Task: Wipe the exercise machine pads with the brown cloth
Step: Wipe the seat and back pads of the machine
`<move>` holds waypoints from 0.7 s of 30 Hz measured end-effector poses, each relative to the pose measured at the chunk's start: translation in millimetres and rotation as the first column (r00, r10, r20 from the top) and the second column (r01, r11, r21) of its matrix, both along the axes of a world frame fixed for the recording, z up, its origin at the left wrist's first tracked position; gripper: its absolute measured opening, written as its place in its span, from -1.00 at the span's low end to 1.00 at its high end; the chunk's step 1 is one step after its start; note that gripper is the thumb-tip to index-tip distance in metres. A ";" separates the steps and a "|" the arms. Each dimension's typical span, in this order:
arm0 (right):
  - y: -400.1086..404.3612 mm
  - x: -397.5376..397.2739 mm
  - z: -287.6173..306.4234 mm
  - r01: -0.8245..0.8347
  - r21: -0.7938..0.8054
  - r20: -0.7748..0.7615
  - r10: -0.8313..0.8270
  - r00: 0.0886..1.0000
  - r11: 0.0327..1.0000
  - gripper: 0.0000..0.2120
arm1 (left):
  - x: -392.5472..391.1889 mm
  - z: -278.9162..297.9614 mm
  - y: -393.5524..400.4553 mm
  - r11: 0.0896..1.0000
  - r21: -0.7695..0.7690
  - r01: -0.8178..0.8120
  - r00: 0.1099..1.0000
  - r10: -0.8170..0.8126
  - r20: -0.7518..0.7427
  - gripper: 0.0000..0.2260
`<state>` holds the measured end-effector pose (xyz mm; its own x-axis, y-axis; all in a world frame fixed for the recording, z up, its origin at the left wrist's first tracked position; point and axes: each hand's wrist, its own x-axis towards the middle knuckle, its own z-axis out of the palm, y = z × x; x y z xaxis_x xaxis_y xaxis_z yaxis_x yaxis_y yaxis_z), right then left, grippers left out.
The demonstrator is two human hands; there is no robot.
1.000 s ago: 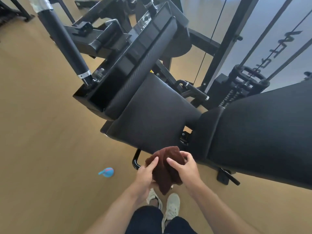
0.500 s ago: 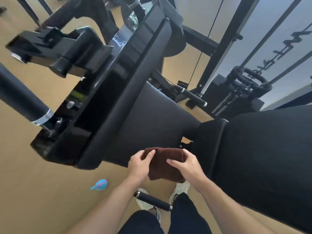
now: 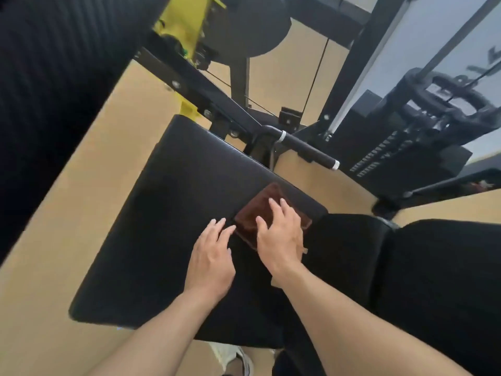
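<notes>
I see a tan wooden floor [image 3: 81,213] under black machine frames [image 3: 349,85], with a pale wall [image 3: 444,58] far right.

Cloth [image 3: 267,213] lies on seat pad [image 3: 173,213], right hand [image 3: 282,237] on it, left hand [image 3: 211,259] just left; back pad [image 3: 433,280] right.

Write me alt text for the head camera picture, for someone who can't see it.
Seen from above, a person's right hand presses a folded brown cloth flat onto the black seat pad of an exercise machine, while the left hand rests open on the pad beside it. A black handle bar, frame and weight stack stand behind, on a tan floor.
</notes>
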<state>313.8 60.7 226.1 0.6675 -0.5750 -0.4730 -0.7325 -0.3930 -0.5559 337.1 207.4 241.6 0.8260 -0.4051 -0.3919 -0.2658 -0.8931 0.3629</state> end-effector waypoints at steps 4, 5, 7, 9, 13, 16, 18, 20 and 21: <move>7.2 -5.3 -63.4 -0.256 -0.160 -0.063 0.249 0.967 0.953 -0.30 | 31.2 -47.6 1.3 0.940 0.182 0.288 0.921 -0.324 0.215 -0.53; 10.7 -8.1 -75.4 -0.240 -0.211 -0.037 0.237 0.971 0.948 -0.29 | 36.4 -56.5 0.4 0.920 0.223 0.323 0.895 -0.374 0.244 -0.49; 16.5 -9.0 -93.7 -0.172 -0.304 0.031 0.190 0.981 0.937 -0.27 | 40.1 -72.4 0.3 0.885 0.302 0.354 0.850 -0.439 0.291 -0.42; 18.3 -8.3 -107.6 -0.085 -0.357 0.117 0.135 0.984 0.930 -0.32 | 38.1 -81.1 2.7 0.872 0.338 0.354 0.820 -0.463 0.337 -0.39; 19.8 -1.8 -121.1 0.082 -0.381 0.247 0.016 0.969 0.921 -0.49 | 37.4 -84.0 2.2 0.872 0.344 0.347 0.797 -0.468 0.382 -0.39; 15.0 7.2 -120.8 0.223 -0.370 0.270 -0.126 0.955 0.902 -0.52 | 35.3 -85.0 0.4 0.877 0.338 0.342 0.792 -0.463 0.398 -0.40; 1.5 16.9 -119.6 0.353 -0.335 0.242 -0.283 0.928 0.873 -0.52 | 35.4 -85.6 1.1 0.875 0.344 0.339 0.788 -0.464 0.405 -0.40; -18.5 30.0 -116.7 0.538 -0.218 0.178 -0.509 0.842 0.814 -0.51 | 35.9 -86.7 2.0 0.872 0.356 0.337 0.779 -0.470 0.414 -0.40; -27.6 36.4 -115.4 0.627 -0.151 0.141 -0.611 0.779 0.764 -0.51 | 35.5 -87.2 2.0 0.869 0.359 0.340 0.776 -0.475 0.416 -0.41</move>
<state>350.3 33.0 110.7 0.1668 -0.9448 -0.2820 -0.8085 0.0327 -0.5876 372.6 209.4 154.4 0.7112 -0.6909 -0.1294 -0.7030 -0.6997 -0.1274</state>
